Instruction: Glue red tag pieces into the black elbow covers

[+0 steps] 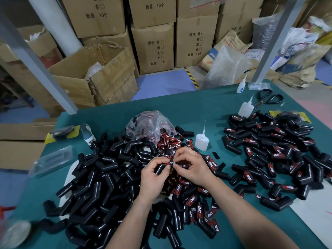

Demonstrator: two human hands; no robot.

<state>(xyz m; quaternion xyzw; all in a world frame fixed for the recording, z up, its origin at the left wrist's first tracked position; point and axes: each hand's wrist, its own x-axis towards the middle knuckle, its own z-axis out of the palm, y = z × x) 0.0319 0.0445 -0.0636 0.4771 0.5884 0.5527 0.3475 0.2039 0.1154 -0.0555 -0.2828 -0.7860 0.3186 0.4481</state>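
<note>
Bridging both hands [154, 175] [193, 169]: elbow cover [160, 168]

Red tags [204, 191] printed "TAPER" in white; cartons [156, 51] printed "颜色: 紫, 绿, 左, 右" beside tick boxes, with "数量: 10个" below.

1. Seen only as two hands and forearms, cut off by the lower frame edge.
2. Bare at the left hand [152, 175] and along its forearm.
3. Bare likewise at the right hand [193, 169] and forearm.
</note>
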